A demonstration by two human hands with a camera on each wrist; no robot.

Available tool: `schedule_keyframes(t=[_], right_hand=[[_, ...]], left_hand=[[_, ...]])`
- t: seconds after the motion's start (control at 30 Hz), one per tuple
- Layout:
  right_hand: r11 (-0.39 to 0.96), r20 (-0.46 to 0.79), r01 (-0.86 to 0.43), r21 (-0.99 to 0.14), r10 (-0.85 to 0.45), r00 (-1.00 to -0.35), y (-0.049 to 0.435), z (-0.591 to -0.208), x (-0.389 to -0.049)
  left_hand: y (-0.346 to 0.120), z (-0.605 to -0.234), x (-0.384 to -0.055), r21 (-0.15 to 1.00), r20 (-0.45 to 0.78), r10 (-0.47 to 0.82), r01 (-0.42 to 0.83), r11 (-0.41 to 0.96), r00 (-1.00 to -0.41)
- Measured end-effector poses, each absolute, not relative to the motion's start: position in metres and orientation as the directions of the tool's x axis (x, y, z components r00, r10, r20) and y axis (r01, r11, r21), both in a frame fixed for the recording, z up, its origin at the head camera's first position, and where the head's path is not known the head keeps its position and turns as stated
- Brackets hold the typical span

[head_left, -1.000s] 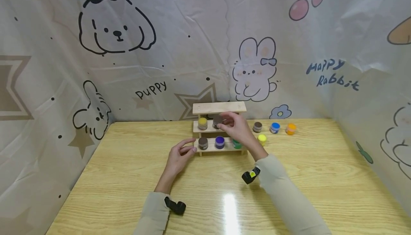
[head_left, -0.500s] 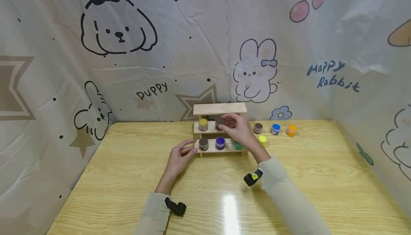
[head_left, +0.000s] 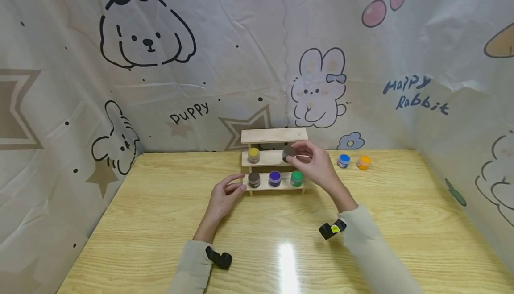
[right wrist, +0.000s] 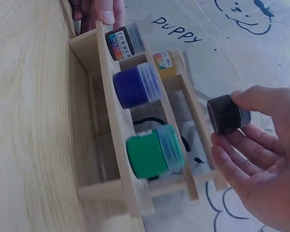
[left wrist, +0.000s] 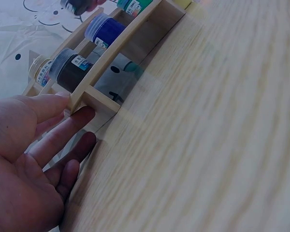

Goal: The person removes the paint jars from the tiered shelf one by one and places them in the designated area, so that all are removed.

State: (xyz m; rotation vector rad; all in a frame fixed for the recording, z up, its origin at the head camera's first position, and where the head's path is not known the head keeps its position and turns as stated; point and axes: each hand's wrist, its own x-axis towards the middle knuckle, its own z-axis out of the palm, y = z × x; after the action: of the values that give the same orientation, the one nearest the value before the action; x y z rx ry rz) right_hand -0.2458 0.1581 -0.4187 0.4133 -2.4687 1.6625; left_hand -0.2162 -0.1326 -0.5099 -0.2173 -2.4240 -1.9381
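A small wooden tiered rack (head_left: pixel 275 135) stands at the back of the table. My left hand (head_left: pixel 223 196) pinches the left end of its lowest shelf between thumb and fingers. My right hand (head_left: pixel 315 164) holds a dark paint jar (right wrist: pixel 227 113) by thumb and fingertips, over the right part of the middle shelf. On that shelf's left sits a yellow paint jar (head_left: pixel 253 155). Along the lowest shelf stand a dark brown paint jar (head_left: pixel 254 179), a purple paint jar (right wrist: pixel 135 86) and a green paint jar (right wrist: pixel 153 152).
To the right of the rack, a blue paint jar (head_left: pixel 343 161) and an orange paint jar (head_left: pixel 364 162) stand on the wooden table (head_left: pixel 160 222). A printed cloth (head_left: pixel 225 71) hangs right behind the table's back edge.
My right hand has moved rightward along the middle shelf with the dark jar. It now covers the loose brown and bright yellow jars and uncovers the green one. My left hand has stayed put.
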Motion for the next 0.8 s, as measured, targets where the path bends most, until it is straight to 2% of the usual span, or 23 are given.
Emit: schedule_keyframes(t=[0.2,0.47,0.8], right_hand=[[0.345,0.299,-0.33,-0.879,-0.141,-0.944,0.177,-0.417,-0.235],[0.412,0.334,-0.353,-0.84,-0.122,-0.935,0.202,-0.414,-0.222],[0.485,0.358,-0.348,-0.802,-0.077,-0.931,0.229,-0.412,-0.204]], left_hand=[[-0.131,-0.508,-0.215,0.971,0.11,0.082,0.124,0.204,-0.991],[-0.128,-0.476,-0.198,0.964,0.116,0.102,0.137,0.228,-0.988],[-0.129,-0.476,-0.198,0.97,0.112,0.111,0.133,0.202,-0.987]])
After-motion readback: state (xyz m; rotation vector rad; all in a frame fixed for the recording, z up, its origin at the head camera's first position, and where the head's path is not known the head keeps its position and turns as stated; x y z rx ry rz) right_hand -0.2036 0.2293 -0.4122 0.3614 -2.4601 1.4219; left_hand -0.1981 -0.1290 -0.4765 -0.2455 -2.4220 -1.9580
